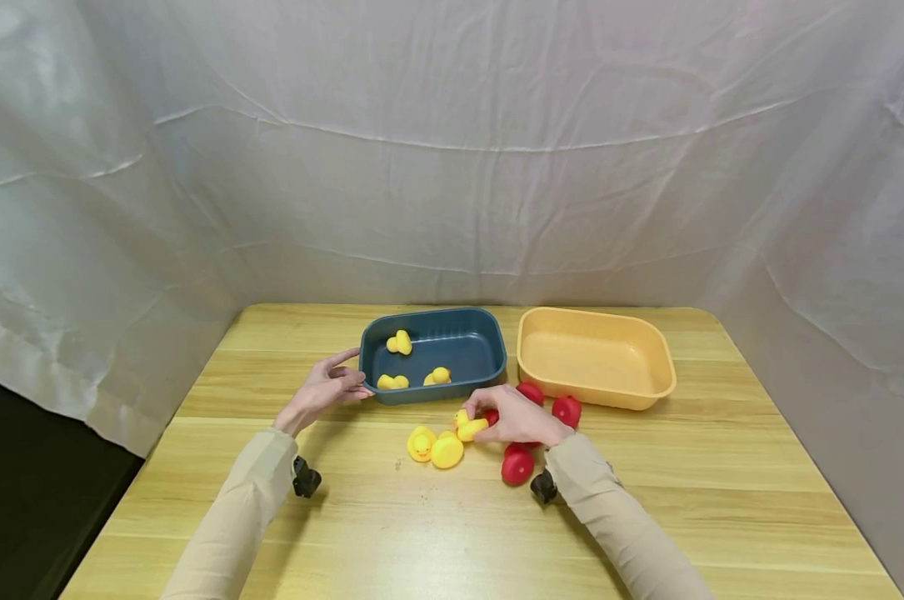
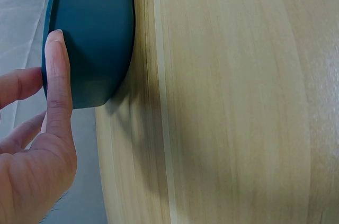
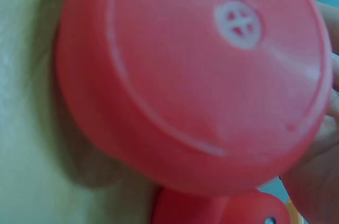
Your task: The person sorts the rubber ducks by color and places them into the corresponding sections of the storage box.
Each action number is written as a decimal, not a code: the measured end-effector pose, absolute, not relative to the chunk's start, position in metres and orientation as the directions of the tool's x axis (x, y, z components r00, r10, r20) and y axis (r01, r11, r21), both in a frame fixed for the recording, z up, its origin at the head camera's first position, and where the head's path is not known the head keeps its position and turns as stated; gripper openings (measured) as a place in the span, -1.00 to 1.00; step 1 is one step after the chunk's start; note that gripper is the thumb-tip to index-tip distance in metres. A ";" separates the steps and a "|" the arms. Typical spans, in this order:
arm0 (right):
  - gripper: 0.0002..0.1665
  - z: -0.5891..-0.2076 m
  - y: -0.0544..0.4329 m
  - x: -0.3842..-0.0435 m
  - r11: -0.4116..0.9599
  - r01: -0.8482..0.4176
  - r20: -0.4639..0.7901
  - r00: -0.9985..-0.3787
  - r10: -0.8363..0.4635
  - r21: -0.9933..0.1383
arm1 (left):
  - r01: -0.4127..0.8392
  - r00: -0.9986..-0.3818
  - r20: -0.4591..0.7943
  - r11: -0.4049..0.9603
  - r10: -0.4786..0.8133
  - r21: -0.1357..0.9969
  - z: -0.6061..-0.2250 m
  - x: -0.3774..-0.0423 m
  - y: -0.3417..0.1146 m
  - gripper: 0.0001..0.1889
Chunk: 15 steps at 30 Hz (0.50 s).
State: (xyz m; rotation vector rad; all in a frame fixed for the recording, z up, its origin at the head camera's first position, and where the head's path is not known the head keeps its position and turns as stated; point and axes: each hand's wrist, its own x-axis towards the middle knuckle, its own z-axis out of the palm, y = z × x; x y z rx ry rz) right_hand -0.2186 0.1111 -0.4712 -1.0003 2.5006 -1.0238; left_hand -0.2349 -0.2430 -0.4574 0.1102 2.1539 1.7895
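My left hand [image 1: 322, 390] touches the left end of a dark blue bin [image 1: 432, 396] with mostly straight fingers. In the left wrist view the thumb [image 2: 57, 83] lies along the bin's outer wall. Three yellow rubber ducks, one of them at the back left [image 1: 400, 342], lie inside the bin. Just in front of it, my right hand [image 1: 517, 417] pinches a yellow rubber duck [image 1: 468, 428] between thumb and fingers. Two more yellow ducks [image 1: 421, 444] are on the table beside it. Red rubber ducks [image 1: 517, 467] surround the right hand, which partly hides some.
A yellow-orange bin [image 1: 597, 392] with nothing in it stands right of the blue one. Close to the right wrist camera, a red duck's flat base [image 3: 185, 75] fills much of the view. White cloth [image 1: 452, 167] hangs behind the wooden table [image 1: 721, 467].
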 end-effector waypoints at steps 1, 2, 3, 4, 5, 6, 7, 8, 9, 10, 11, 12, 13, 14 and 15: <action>-0.74 -0.470 0.111 -0.219 0.512 -0.496 0.020 -0.732 -0.681 -0.702 | -0.154 -0.940 -0.207 0.204 0.271 0.967 -0.457 -0.235 -0.243 -0.29; -0.74 -0.469 0.111 -0.219 0.512 -0.488 0.017 -0.736 -0.677 -0.707 | -0.155 -0.940 -0.208 0.203 0.272 0.967 -0.457 -0.235 -0.243 -0.29; -0.74 -0.469 0.111 -0.219 0.506 -0.480 0.017 -0.737 -0.675 -0.717 | -0.155 -0.940 -0.208 0.204 0.272 0.967 -0.457 -0.235 -0.243 -0.29; -0.74 -0.469 0.111 -0.219 0.501 -0.466 0.012 -0.741 -0.671 -0.729 | -0.154 -0.940 -0.207 0.204 0.272 0.967 -0.457 -0.235 -0.243 -0.29; -0.73 -0.468 0.111 -0.219 0.497 -0.456 0.009 -0.744 -0.668 -0.739 | -0.155 -0.940 -0.208 0.203 0.272 0.967 -0.457 -0.235 -0.243 -0.29; -0.73 -0.467 0.111 -0.219 0.493 -0.448 0.009 -0.746 -0.666 -0.746 | -0.155 -0.940 -0.208 0.203 0.271 0.967 -0.457 -0.235 -0.243 -0.29; -0.72 -0.466 0.111 -0.219 0.490 -0.440 0.007 -0.750 -0.662 -0.753 | -0.156 -0.940 -0.209 0.205 0.270 0.966 -0.457 -0.235 -0.243 -0.29; -0.71 -0.465 0.111 -0.219 0.481 -0.433 0.011 -0.751 -0.660 -0.762 | -0.155 -0.940 -0.208 0.206 0.269 0.966 -0.457 -0.235 -0.243 -0.28; -0.70 -0.464 0.111 -0.219 0.471 -0.429 0.017 -0.752 -0.659 -0.771 | -0.156 -0.941 -0.209 0.206 0.268 0.966 -0.457 -0.235 -0.243 -0.29; -0.68 -0.463 0.111 -0.219 0.463 -0.429 0.025 -0.754 -0.657 -0.775 | -0.155 -0.941 -0.208 0.207 0.267 0.966 -0.457 -0.235 -0.243 -0.28; -0.64 -0.462 0.111 -0.219 0.457 -0.430 0.033 -0.755 -0.655 -0.779 | -0.156 -0.941 -0.209 0.207 0.265 0.966 -0.457 -0.235 -0.243 -0.28; -0.61 -0.461 0.110 -0.220 0.449 -0.427 0.038 -0.757 -0.652 -0.785 | -0.156 -0.942 -0.209 0.209 0.264 0.966 -0.457 -0.235 -0.243 -0.28; -0.57 -0.460 0.110 -0.220 0.439 -0.419 0.039 -0.758 -0.651 -0.795 | -0.155 -0.942 -0.208 0.210 0.262 0.965 -0.457 -0.235 -0.242 -0.28; -0.53 -0.458 0.110 -0.220 0.429 -0.414 0.042 -0.757 -0.652 -0.803 | -0.154 -0.943 -0.207 0.210 0.261 0.965 -0.457 -0.235 -0.242 -0.28; -0.49 -0.457 0.109 -0.221 0.422 -0.409 0.042 -0.756 -0.653 -0.809 | -0.154 -0.943 -0.207 0.210 0.260 0.966 -0.457 -0.234 -0.242 -0.28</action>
